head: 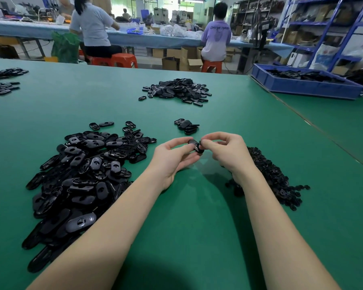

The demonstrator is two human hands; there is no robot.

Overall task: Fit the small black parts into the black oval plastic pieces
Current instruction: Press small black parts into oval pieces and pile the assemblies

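Observation:
My left hand (173, 156) grips a black oval plastic piece (195, 145) above the green table (197, 206). My right hand (226, 151) pinches a small black part (201, 143) against that oval piece. A big pile of oval pieces (86, 174) lies to the left of my arms. A heap of small black parts (275, 178) lies to the right, partly hidden behind my right wrist. A few oval pieces (187, 126) sit in a small stack just beyond my hands.
Another pile of oval pieces (176, 91) lies farther back on the table, with more piles (2, 82) at the far left. A blue bin (306, 83) of black parts stands at the back right. Two people sit at a bench behind.

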